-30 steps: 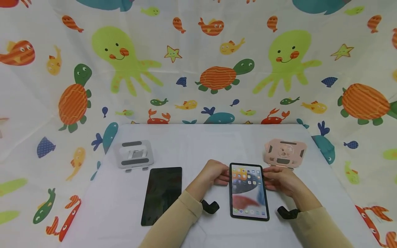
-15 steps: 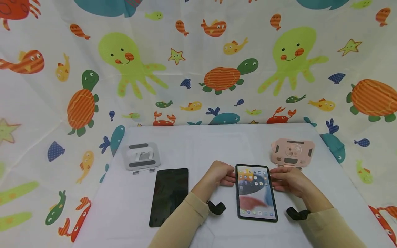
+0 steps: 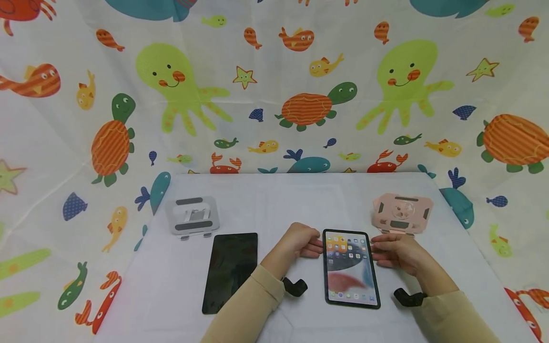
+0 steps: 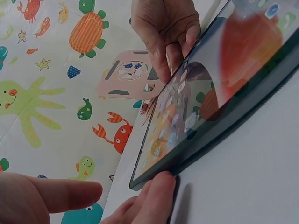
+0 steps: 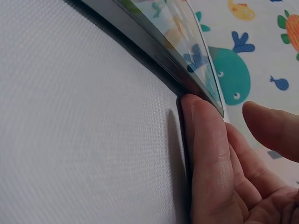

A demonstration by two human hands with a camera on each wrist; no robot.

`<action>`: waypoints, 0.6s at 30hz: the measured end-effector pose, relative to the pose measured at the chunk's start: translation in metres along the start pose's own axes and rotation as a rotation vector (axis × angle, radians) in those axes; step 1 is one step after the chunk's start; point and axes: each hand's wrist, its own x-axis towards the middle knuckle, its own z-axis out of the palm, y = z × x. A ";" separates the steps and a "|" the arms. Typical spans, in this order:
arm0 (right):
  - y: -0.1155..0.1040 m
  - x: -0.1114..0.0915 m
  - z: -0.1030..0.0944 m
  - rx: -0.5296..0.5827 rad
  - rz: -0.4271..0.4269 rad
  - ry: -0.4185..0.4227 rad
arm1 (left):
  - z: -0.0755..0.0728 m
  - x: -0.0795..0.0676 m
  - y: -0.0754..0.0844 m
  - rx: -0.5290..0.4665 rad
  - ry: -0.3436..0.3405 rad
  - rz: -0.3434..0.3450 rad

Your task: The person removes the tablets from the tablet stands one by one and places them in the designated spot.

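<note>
A lit tablet [image 3: 351, 269] with rows of app icons lies face up on the white table, between the two hands. At its upper left side is my left hand [image 3: 301, 241]; in the left wrist view its fingertips [image 4: 161, 189] touch the tablet's edge near a corner, and the thumb stands apart. My right hand [image 3: 396, 252] is at the upper right side. The right wrist view shows its fingers [image 5: 210, 140] against the tablet's edge, the thumb held away from it. Neither hand wraps around the tablet.
A second tablet [image 3: 231, 271] with a dark screen lies to the left, partly under the left forearm. Behind it lies a grey-white folding stand [image 3: 195, 215]. A pink stand [image 3: 403, 213] lies at the back right. A sea-animal printed cloth [image 3: 274, 85] hangs behind the table.
The head view has shifted slightly, moving the whole scene to the right in it. Hands and lit tablet keep their places relative to each other.
</note>
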 end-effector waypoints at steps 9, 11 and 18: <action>0.003 -0.001 -0.005 0.010 0.007 -0.025 | -0.005 -0.002 0.002 0.013 -0.016 -0.014; 0.002 -0.001 -0.005 0.016 0.009 -0.029 | -0.006 -0.002 0.003 0.008 -0.020 -0.012; 0.001 -0.002 -0.006 0.030 0.010 -0.067 | -0.009 -0.001 0.003 -0.007 -0.039 -0.014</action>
